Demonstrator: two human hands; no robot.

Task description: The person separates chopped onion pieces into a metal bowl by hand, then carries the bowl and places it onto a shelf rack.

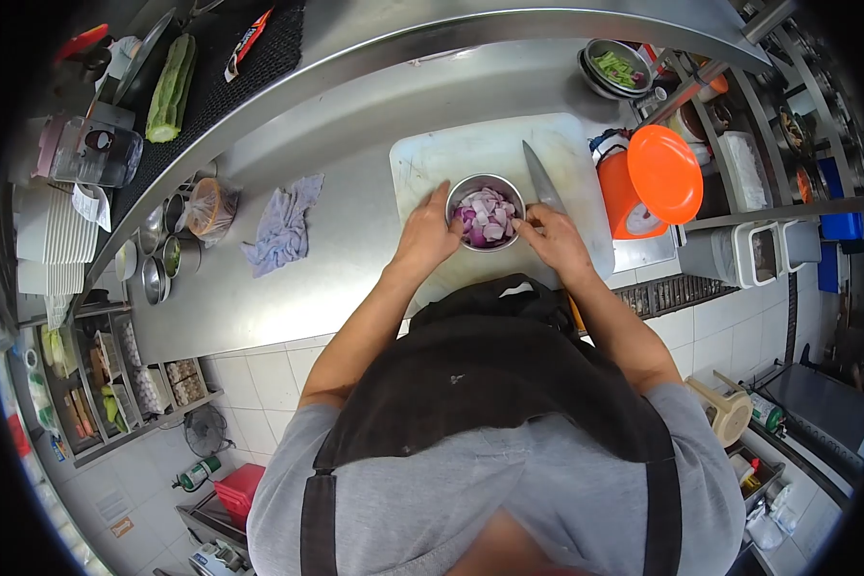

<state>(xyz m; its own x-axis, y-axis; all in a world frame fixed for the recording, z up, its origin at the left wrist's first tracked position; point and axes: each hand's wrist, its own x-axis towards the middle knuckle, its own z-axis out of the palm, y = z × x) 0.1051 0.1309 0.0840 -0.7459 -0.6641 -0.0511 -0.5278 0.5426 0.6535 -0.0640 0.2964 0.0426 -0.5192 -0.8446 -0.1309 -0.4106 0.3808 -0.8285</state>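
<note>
Cutting board (490, 139): under both our hands.
Bowl (481, 180): between them, on the board.
Left hand (428, 230), right hand (555, 240): holding its opposite sides.
Knife (540, 177): just beyond right hand.
Onion pieces (487, 216): in bowl; cut, we judge; remainder, cannot tell.

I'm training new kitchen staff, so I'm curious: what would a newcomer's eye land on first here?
Probably the bright orange dish, just to the right of the cutting board. Next, the chopped purple onion in the metal bowl on the board, with the left hand and right hand at its sides. Then perhaps the knife, its blade bare beside the bowl.
</note>
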